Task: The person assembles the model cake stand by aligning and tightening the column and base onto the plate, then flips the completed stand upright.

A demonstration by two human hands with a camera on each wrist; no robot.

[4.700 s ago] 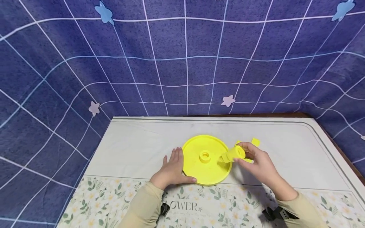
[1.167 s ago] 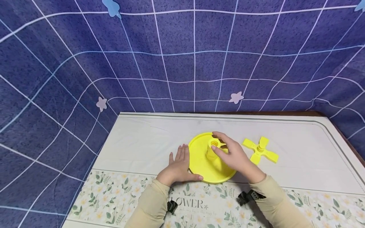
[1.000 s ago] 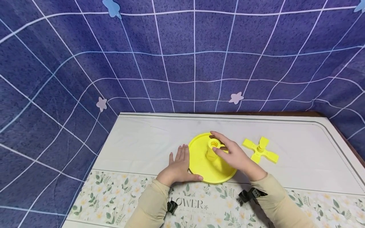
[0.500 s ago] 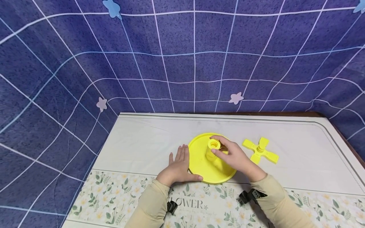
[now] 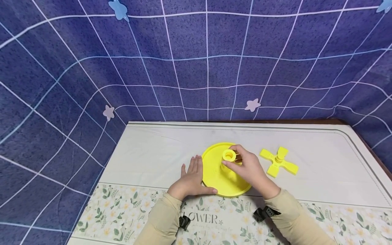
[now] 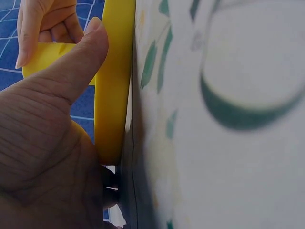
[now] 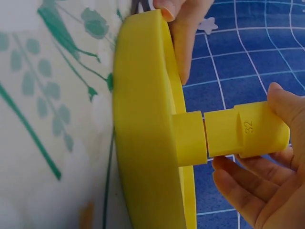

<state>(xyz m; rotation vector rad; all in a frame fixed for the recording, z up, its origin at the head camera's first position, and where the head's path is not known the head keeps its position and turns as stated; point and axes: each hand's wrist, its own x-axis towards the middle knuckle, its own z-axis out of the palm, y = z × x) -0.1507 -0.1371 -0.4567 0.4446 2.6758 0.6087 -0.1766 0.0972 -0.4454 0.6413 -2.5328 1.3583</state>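
A round yellow disc (image 5: 211, 182) with a raised rim lies on the table. Along its left edge my left hand (image 5: 189, 180) rests with straight fingers, the thumb touching the near rim. My right hand (image 5: 249, 169) pinches a hollow yellow post (image 7: 221, 133) between thumb and fingers. The post stands upright on the disc's central socket (image 7: 189, 139), with a thin dark seam between the two in the right wrist view. A number that looks like 32 marks its side. Whether threads engage inside is hidden. In the left wrist view, the left thumb (image 6: 83, 59) lies against the rim.
To the right of the disc lies a yellow four-armed piece (image 5: 279, 162) with a threaded stub upward. A floral cloth strip (image 5: 128, 211) covers the near table. Behind the table hangs a blue gridded curtain (image 5: 183, 75).
The post, tilted over the disc's right side several seconds ago, now stands upright on the socket. The right fingers were spread around it a second ago and have since closed in. The left hand stays put.
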